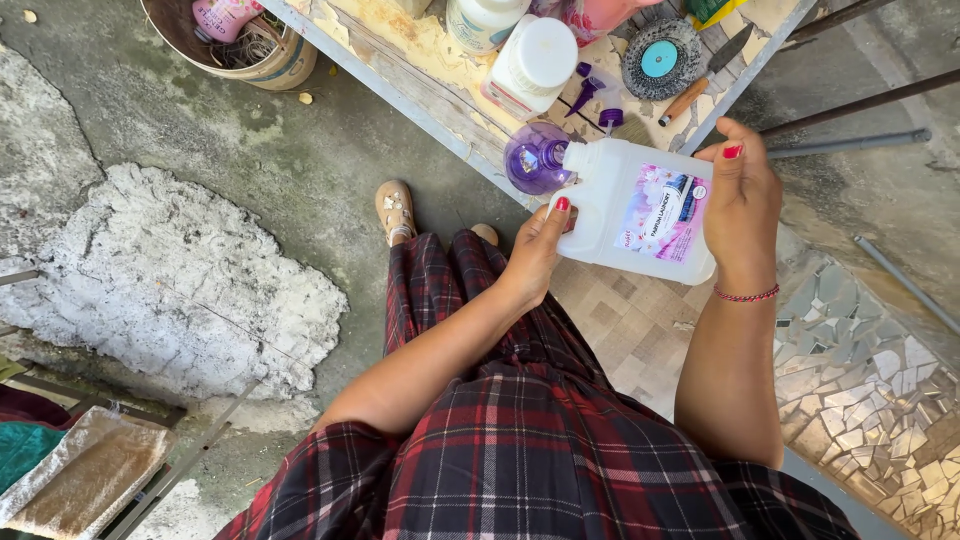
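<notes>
A white plastic jug with a pink flowered label is held tilted between both hands. My right hand grips its base end. My left hand supports it near the handle and neck. The jug's spout points at the open mouth of a small purple bottle standing at the edge of a worn table. Loose purple sprayer parts lie on the table just behind the purple bottle.
On the table stand a white bottle with a white cap, another white bottle, a round wire brush wheel and a trowel. A bucket sits on the cracked concrete floor. Metal rods lie at right.
</notes>
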